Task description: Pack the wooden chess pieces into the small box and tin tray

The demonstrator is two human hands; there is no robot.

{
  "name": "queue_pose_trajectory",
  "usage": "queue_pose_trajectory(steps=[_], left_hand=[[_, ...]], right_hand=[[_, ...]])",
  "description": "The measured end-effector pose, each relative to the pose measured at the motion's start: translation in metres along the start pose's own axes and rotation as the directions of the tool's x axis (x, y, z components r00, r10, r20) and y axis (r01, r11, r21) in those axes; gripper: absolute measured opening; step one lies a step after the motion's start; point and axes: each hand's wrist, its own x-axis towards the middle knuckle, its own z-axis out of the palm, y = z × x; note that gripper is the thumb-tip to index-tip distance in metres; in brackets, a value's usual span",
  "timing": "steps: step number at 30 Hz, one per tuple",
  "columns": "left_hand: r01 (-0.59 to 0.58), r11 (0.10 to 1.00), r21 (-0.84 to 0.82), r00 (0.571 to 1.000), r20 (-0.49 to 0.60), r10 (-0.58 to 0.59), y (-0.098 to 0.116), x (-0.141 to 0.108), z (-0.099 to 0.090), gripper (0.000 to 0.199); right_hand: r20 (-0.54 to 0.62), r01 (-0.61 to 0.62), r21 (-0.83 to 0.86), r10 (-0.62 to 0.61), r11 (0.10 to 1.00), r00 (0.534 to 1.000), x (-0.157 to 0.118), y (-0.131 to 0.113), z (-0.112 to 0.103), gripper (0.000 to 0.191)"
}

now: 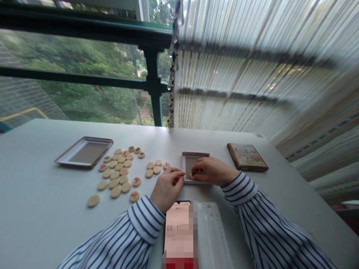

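Note:
My right hand (211, 171) reaches into a small open box (195, 153), its fingers closed on a round wooden piece (192, 175) with a dark mark, at the box's near left corner. Just left of the box, my left hand (168, 186) has its fingertips pressed together near the box's left wall; whether anything is between them is too small to tell. Left of my left hand lie a few round pieces (156, 170), one with red writing (166, 165). Farther left, a larger group of round pieces (114, 175) spreads over the white table (56, 201), some with red or dark marks.
An open shallow box lid (86, 152) lies at the far left. A closed decorated box (247, 157) sits at the right. A phone (178, 231) showing a timer and a pale translucent case (214, 235) are at the near edge. Windows and a string curtain stand behind the table.

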Motion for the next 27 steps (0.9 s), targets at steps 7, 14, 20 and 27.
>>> queue_pose_trajectory(steps=[7,14,20,27], left_hand=[[-0.01,1.0,0.01,1.0,-0.005,0.01,0.0008,-0.0004,-0.0007,0.02],[-0.018,1.0,-0.007,1.0,-0.013,0.018,-0.0005,0.0004,0.0003,0.02],[-0.017,1.0,0.008,1.0,-0.01,0.017,-0.0009,0.0002,0.0008,0.02],[-0.029,0.999,0.013,0.999,-0.02,0.029,-0.0005,-0.0003,0.0008,0.02]], right_hand=[[0.012,0.032,0.012,-0.033,0.999,0.999,0.0002,0.0007,0.0019,0.021],[0.029,0.037,0.045,-0.039,0.998,0.999,-0.0003,0.0004,0.0009,0.02],[0.033,0.049,0.05,-0.05,0.998,0.998,-0.0001,0.0007,0.002,0.02],[0.029,0.077,0.028,-0.078,0.997,0.997,-0.0002,0.0012,0.0016,0.02]])
